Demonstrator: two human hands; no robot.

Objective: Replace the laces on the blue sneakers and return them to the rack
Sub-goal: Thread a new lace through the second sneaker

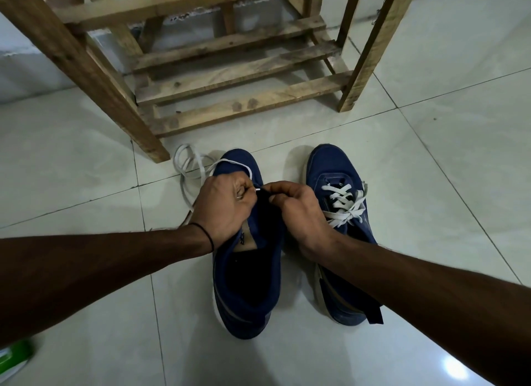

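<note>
Pinching white lace point(230, 163) tip, both hands over left sneaker point(244, 285).

Dim, cool indoor light; lamp glare on glossy floor point(457, 367); wide-angle bending at edges

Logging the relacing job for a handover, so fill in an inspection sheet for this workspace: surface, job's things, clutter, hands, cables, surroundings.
Surface: pale glossy tiled floor, with light glare at lower right.
Job's things: unlaced sneaker beside laced sneaker, both on the floor with toes toward the wooden rack; white lace coils on the floor left of the unlaced toe.
Clutter: green-and-white item at the lower left corner, blurred.
Hands: left hand pinches the white lace near its tip; right hand pinches the unlaced sneaker's upper.
Cables: nothing seen.
Surroundings: pale wall behind the rack.
</note>
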